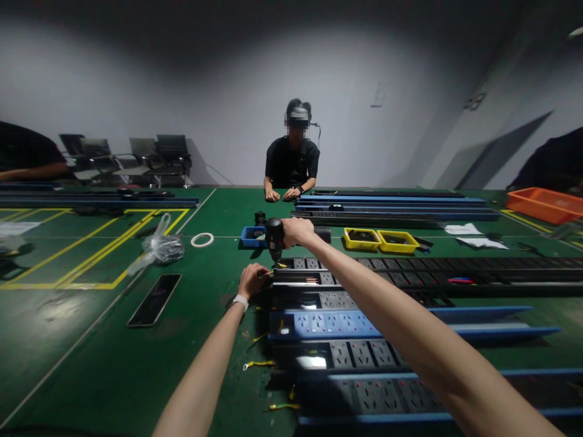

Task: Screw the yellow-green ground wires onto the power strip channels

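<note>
My right hand [298, 232] is wrapped round a black cordless drill [274, 233]. Its body lies level and its nose points down at the left end of a black power strip [291, 277]. At that same end, the fingers of my left hand [254, 279] are pinched together on what looks like a short yellow-green wire, mostly hidden by the fingertips. Nearer to me lie more socket strips, among them a blue one [319, 323]. Yellow-green wires with ring ends [259, 365] stick out from their left ends.
Beyond the drill stand a blue bin [253, 237] and two yellow bins [362, 238]. A phone [155, 300], a plastic bag [164, 247] and a white ring [202, 240] lie to the left. Across the table sits a person [292, 159]. An orange crate [544, 205] is far right.
</note>
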`<action>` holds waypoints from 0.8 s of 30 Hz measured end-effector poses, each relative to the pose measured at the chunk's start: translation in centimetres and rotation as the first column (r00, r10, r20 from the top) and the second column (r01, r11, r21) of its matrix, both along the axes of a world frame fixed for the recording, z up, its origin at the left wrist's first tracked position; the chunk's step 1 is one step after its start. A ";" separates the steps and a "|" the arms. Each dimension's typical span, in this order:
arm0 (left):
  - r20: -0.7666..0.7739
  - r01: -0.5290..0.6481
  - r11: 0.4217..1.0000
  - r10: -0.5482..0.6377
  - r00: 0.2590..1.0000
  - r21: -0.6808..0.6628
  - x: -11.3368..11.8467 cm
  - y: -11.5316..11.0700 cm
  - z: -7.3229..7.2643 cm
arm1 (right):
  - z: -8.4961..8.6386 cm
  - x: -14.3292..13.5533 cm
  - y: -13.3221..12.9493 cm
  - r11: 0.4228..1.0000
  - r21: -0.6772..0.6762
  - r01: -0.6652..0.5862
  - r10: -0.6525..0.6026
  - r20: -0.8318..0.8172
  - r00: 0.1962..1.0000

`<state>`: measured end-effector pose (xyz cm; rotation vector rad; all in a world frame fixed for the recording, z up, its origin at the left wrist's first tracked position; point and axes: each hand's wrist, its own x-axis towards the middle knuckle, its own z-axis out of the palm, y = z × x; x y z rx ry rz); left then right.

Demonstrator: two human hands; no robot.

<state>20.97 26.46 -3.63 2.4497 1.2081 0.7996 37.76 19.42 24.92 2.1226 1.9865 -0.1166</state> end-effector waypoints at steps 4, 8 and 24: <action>0.004 -0.001 1.000 0.001 1.000 0.014 0.0 0.1 -0.1 | 0.0 0.2 -0.2 0.999 0.030 -0.031 0.030 0.020 0.999; 0.013 -0.007 1.000 0.006 1.000 0.027 0.0 0.1 -0.2 | -0.2 0.4 -0.2 0.996 0.071 -0.058 0.055 0.047 0.997; -0.001 -0.006 1.000 0.006 1.000 0.026 -0.1 -0.3 0.4 | -2.4 1.1 -0.5 0.941 0.273 -0.200 0.154 0.181 0.971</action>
